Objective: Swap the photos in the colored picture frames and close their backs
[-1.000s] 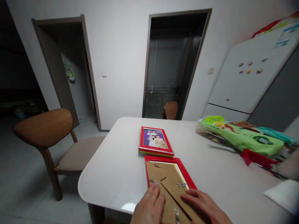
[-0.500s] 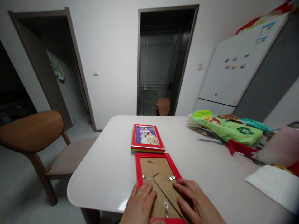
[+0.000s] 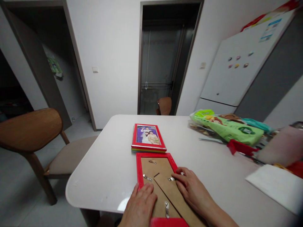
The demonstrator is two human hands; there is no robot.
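A red picture frame [image 3: 139, 170] lies face down at the near side of the table, showing its brown backing board [image 3: 157, 168] with a slanted stand leg and several small metal clips. My left hand [image 3: 141, 201] rests flat on the frame's lower left part, fingers stretched out. My right hand [image 3: 193, 189] is over the right edge, fingertips touching the metal clip [image 3: 170, 179] there; its fingers are bent but apart. Just beyond, another red frame [image 3: 148, 136] with a photo of people lies face up on a yellow-edged frame.
On the table's [image 3: 104, 176] right side lie a green packet [image 3: 234, 127], a red object [image 3: 239, 147] and a white sheet [image 3: 272, 186]. A wooden chair [image 3: 33, 129] stands left. Behind are a doorway and a white fridge [image 3: 241, 66].
My right hand has shifted forward, its fingertips moving from beside the right metal clip onto it. My left hand stays nearly in place. The view has shifted slightly.
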